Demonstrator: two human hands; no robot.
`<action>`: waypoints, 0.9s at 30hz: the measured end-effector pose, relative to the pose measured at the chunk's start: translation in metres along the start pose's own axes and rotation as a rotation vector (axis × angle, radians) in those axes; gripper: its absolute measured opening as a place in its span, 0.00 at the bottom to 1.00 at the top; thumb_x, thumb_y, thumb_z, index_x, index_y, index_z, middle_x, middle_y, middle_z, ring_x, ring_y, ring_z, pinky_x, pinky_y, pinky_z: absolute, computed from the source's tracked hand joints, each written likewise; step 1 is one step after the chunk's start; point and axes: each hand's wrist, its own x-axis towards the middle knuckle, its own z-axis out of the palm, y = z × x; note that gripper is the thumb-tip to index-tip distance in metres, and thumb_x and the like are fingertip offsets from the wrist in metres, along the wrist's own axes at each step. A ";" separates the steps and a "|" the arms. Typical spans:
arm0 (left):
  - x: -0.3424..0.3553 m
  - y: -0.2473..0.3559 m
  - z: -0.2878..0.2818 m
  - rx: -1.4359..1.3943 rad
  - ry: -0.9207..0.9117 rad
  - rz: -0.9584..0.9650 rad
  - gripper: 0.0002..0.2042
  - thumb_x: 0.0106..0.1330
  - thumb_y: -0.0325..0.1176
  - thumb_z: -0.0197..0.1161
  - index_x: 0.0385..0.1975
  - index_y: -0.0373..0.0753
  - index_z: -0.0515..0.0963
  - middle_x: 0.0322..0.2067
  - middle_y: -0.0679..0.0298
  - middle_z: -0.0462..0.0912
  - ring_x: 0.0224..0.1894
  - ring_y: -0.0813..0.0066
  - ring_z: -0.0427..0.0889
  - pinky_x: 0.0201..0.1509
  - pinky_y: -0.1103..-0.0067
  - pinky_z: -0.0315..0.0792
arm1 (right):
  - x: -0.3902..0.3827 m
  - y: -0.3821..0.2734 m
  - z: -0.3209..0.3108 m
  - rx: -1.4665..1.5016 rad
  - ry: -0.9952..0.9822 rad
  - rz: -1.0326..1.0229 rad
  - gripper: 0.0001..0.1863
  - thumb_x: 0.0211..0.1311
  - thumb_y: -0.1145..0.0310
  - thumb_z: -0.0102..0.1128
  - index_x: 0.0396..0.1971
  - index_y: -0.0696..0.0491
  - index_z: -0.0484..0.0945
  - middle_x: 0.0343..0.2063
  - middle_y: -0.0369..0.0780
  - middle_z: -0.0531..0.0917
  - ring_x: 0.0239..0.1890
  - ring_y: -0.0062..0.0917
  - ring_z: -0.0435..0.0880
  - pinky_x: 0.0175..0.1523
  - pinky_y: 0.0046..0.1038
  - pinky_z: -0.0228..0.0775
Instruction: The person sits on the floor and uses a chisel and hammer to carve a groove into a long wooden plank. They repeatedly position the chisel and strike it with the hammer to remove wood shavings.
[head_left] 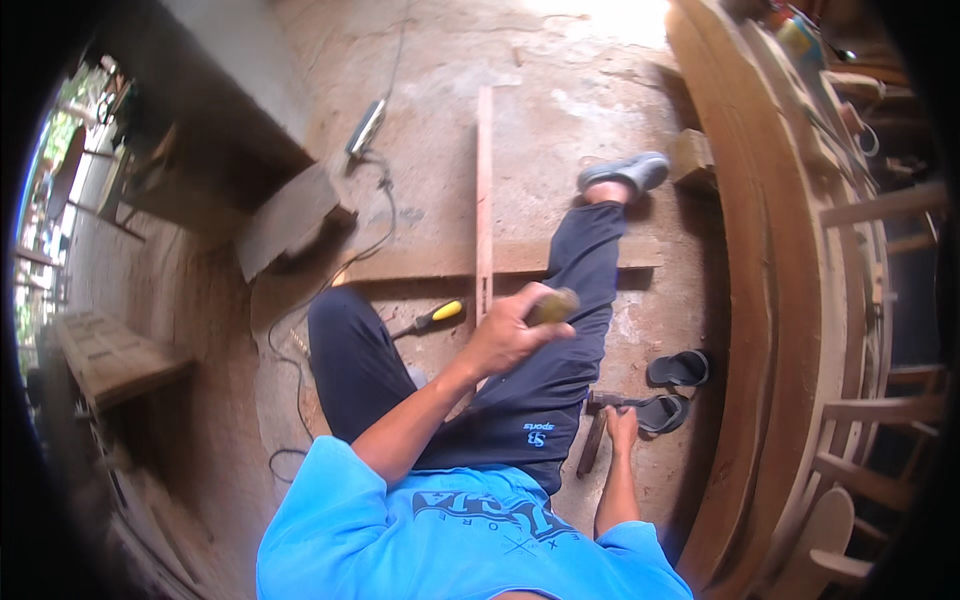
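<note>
My left hand [510, 330] is raised over my leg, its fingers wrapped round a blurred yellowish-brown object [548, 307]. Beneath it a narrow wooden strip [484, 180] lies lengthwise over a crosswise board [400, 262]. A yellow-and-black handled tool [445, 311] lies on the floor by my bent knee. Down at my right side, my right hand [620, 422] has its fingers closed at a dark hammer-like tool [592, 440], beside a pair of grey-black sandals [678, 368]; exactly how it grips the tool is too small to make out.
A power strip [365, 128] with a trailing cable lies at the upper left, near a pale slab [285, 215]. A wooden panel [125, 365] is at the left. Long planks [770, 300] and a wooden block [690, 155] line the right, with chair parts [860, 410] beyond.
</note>
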 end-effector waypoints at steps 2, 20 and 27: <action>-0.001 -0.001 0.012 0.039 -0.111 0.123 0.21 0.63 0.42 0.75 0.50 0.39 0.79 0.38 0.56 0.85 0.41 0.64 0.86 0.48 0.71 0.78 | -0.008 0.036 0.028 0.033 -0.088 0.074 0.26 0.53 0.57 0.74 0.46 0.59 0.81 0.43 0.54 0.86 0.48 0.50 0.85 0.55 0.42 0.76; 0.048 -0.039 -0.007 0.253 0.189 0.252 0.15 0.52 0.39 0.72 0.30 0.39 0.76 0.26 0.54 0.82 0.34 0.49 0.84 0.37 0.60 0.76 | 0.001 -0.009 0.027 0.113 -0.242 0.072 0.13 0.58 0.62 0.63 0.26 0.59 0.79 0.20 0.45 0.82 0.20 0.36 0.82 0.27 0.39 0.73; 0.053 -0.054 -0.010 0.218 0.240 0.240 0.15 0.49 0.39 0.73 0.29 0.39 0.75 0.26 0.55 0.82 0.33 0.49 0.84 0.36 0.62 0.76 | 0.013 -0.003 0.030 0.057 -0.251 0.116 0.22 0.62 0.53 0.64 0.32 0.62 0.83 0.26 0.46 0.86 0.27 0.35 0.86 0.32 0.40 0.76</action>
